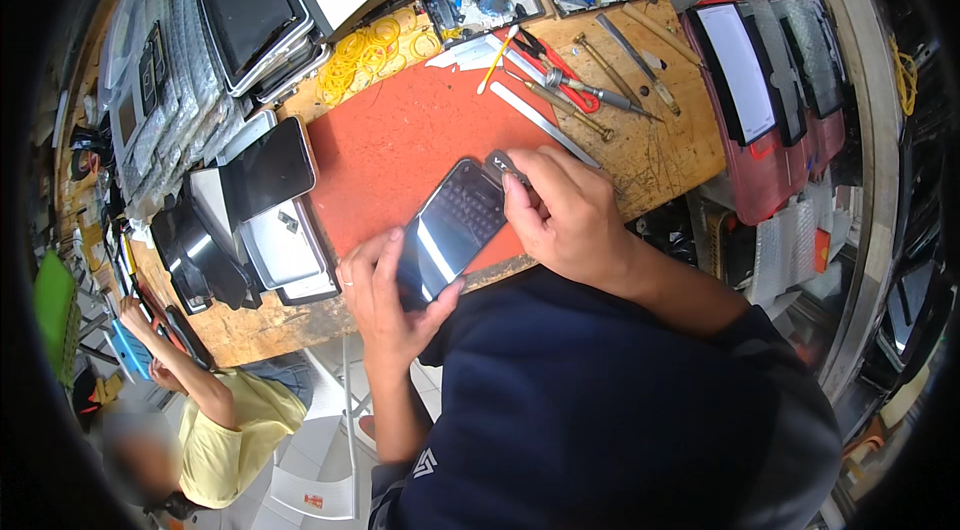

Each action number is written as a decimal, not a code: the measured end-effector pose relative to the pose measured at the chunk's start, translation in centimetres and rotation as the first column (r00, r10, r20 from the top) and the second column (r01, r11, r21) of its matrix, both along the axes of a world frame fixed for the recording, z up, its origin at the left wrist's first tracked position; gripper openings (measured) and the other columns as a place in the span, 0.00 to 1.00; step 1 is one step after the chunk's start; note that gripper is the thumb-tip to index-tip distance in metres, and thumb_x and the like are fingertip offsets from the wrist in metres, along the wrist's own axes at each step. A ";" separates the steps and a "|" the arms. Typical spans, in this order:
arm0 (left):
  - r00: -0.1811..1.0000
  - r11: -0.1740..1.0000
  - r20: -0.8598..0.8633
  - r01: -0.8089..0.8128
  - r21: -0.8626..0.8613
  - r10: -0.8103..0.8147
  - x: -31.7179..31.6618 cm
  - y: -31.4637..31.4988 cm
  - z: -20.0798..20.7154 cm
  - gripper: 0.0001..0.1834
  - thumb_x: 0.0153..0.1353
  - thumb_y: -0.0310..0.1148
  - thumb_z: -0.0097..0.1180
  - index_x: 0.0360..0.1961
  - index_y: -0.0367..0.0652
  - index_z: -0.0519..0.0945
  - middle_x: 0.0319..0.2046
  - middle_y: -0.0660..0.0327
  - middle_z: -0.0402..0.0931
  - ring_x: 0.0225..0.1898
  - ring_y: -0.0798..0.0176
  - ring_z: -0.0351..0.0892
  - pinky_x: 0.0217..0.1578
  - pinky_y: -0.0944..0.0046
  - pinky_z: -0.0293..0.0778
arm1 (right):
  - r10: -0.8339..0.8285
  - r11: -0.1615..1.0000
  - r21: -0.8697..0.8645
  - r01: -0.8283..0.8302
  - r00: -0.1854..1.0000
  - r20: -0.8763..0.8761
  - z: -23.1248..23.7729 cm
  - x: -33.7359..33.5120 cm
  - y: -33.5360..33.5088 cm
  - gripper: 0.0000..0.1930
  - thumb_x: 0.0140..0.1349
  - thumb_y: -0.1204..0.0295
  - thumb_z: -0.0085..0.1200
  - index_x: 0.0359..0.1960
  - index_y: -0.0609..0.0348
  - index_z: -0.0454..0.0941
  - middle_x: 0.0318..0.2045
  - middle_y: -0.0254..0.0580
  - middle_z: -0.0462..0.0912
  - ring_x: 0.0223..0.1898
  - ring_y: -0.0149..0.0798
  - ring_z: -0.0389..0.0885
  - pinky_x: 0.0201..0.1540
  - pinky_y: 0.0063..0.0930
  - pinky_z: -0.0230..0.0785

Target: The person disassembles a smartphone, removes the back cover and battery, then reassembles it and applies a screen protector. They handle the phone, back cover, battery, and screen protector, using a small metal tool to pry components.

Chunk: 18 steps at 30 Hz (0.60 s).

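A dark smartphone [448, 232] is tilted in my left hand [385, 300], whose fingers and thumb grip its lower edges. Light reflects in a white streak on its glass, and faint icon-like marks show near its upper end. My right hand [575, 220] pinches a small dark flat piece [496, 165], perhaps a pry tool, against the phone's upper right corner. Part of that piece is hidden by my fingers. Both hands are over the near edge of an orange-red mat [390, 135] on the wooden bench.
Screwdrivers [570, 110], red-handled pliers [560, 75] and a cotton swab [497, 60] lie beyond my right hand. Yellow rubber bands [375, 55] sit at the back. Stacked phones and screens [270, 160] stand left; pink cases [740, 150] hang right. Another person in yellow [235, 430] works at lower left.
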<state>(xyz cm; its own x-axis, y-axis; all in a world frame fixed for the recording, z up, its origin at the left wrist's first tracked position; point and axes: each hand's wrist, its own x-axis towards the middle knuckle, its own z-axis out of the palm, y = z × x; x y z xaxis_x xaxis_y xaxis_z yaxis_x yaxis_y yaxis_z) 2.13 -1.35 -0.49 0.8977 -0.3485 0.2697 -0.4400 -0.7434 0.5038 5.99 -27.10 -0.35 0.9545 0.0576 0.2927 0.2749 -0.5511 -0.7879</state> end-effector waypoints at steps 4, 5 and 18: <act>1.000 1.000 -0.016 -0.018 0.008 0.018 0.0 -0.1 0.1 0.50 0.46 0.45 0.86 0.69 0.41 0.76 0.55 0.48 0.81 0.54 0.42 0.79 0.58 0.44 0.71 | -0.004 1.000 -0.010 0.004 1.000 -0.015 -0.1 -0.1 0.0 0.14 0.65 0.80 0.65 0.52 0.66 0.80 0.34 0.50 0.82 0.33 0.54 0.85 0.37 0.45 0.80; 1.000 1.000 -0.017 -0.018 0.011 0.018 0.0 -0.1 0.1 0.50 0.46 0.45 0.86 0.69 0.41 0.76 0.55 0.48 0.81 0.54 0.42 0.79 0.58 0.44 0.71 | -0.002 1.000 -0.013 0.002 1.000 -0.014 -0.1 -0.1 -0.1 0.15 0.65 0.80 0.65 0.52 0.66 0.80 0.34 0.50 0.82 0.33 0.54 0.85 0.37 0.45 0.80; 0.999 0.999 -0.022 -0.026 -0.030 0.026 -0.4 0.4 -0.3 0.61 0.43 0.44 0.89 0.77 0.37 0.68 0.56 0.44 0.83 0.56 0.42 0.80 0.60 0.42 0.73 | 0.024 0.999 -0.038 -0.025 1.000 -0.005 0.0 0.1 -0.6 0.15 0.65 0.81 0.65 0.52 0.67 0.81 0.34 0.47 0.82 0.31 0.50 0.85 0.35 0.41 0.80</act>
<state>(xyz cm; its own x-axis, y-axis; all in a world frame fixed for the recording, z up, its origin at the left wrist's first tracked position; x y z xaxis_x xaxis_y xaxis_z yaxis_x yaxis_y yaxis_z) 1.75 -0.93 -0.84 0.9120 -0.3169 0.2604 -0.4095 -0.7386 0.5355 6.06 -27.72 -0.30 0.9540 0.0919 0.2853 0.2849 -0.5739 -0.7678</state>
